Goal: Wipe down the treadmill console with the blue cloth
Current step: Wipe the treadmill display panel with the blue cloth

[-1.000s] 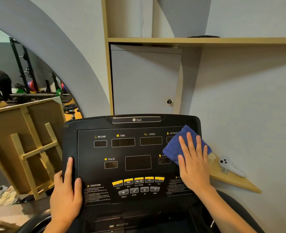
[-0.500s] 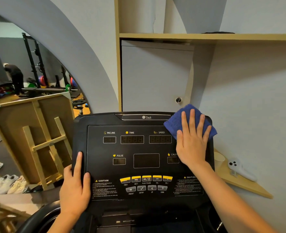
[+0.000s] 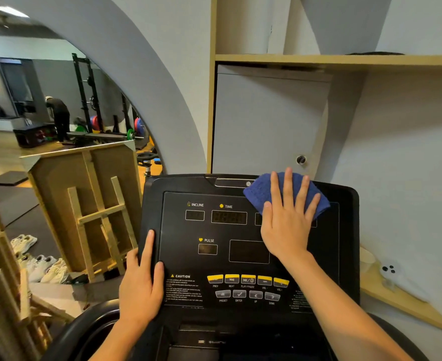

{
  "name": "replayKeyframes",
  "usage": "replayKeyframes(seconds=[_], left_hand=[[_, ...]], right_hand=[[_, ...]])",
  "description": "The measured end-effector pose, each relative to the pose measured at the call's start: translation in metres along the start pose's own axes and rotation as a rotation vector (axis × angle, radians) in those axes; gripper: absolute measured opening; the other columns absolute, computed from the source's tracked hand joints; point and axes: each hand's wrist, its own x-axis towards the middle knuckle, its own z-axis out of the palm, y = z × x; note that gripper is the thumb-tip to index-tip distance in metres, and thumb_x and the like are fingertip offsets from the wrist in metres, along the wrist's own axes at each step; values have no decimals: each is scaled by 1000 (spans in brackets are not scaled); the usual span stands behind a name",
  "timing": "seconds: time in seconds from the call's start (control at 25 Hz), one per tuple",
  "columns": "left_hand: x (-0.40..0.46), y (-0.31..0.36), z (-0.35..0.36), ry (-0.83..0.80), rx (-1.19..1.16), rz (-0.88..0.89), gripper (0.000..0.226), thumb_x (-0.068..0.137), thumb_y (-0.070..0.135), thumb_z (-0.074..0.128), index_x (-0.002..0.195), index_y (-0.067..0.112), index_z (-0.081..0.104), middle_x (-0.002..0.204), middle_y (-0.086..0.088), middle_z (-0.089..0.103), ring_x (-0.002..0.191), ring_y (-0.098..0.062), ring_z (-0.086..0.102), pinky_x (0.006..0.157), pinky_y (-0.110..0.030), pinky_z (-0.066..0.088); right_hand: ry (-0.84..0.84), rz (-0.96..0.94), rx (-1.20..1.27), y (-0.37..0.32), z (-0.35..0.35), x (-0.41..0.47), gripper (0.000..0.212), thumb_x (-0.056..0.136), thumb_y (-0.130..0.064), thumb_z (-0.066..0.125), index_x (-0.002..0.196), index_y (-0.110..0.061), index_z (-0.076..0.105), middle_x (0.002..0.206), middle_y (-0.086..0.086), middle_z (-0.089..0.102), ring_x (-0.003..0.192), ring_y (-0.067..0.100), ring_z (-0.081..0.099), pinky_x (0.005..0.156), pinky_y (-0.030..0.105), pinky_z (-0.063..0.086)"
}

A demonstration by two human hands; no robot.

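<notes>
The black treadmill console [image 3: 183,230] fills the middle of the view, with dark displays and a row of yellow buttons low down. A folded blue cloth [image 3: 260,192] lies on its upper edge, right of centre. My right hand [image 3: 287,220] presses flat on the cloth with fingers spread, covering the speed display. My left hand [image 3: 141,282] grips the console's left rim, thumb on the front face, with no cloth in it.
A grey cabinet door [image 3: 266,121] with a round lock stands just behind the console under a wooden shelf [image 3: 344,59]. A small wooden ledge [image 3: 407,306] at the right holds a white controller. Wooden frames [image 3: 97,212] and several white shoes [image 3: 40,264] are at the left.
My right hand has slid the blue cloth from the console's right side up to the top edge, then leftward toward the middle. My left hand has stayed on the left rim.
</notes>
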Motion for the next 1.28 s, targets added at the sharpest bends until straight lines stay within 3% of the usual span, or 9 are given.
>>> replayKeyframes(seconds=[0.2,0.72,1.08,1.28], left_hand=[[0,-1,1,12,-9,10,62,97,41,35,149,49,1,135,-20,43,74,-5,46,58,-22,40],[1,-2,1,12,-21,3,64,94,44,35,149,48,3,128,-14,47,67,5,43,57,-8,32],[1,-4,2,18,-21,19,61,93,55,24,149,50,1,132,-11,45,68,6,46,59,-9,35],[1,-7,5,23,-5,16,61,94,52,28,148,51,-1,135,-12,44,69,9,41,60,-10,35]], right_hand=[[-8,-52,16,-26,1,1,65,100,-46,15,161,-25,9,168,8,5,153,40,-1,118,66,6],[-34,-193,39,-95,9,2,65,101,-45,23,161,-26,5,169,6,1,153,38,-4,118,65,2],[-73,-314,59,-140,14,-2,68,101,-45,30,161,-26,5,169,6,-3,153,37,-9,117,65,3],[-95,-387,72,-152,14,-11,68,102,-43,33,161,-25,4,169,5,-5,152,38,-13,118,65,3]])
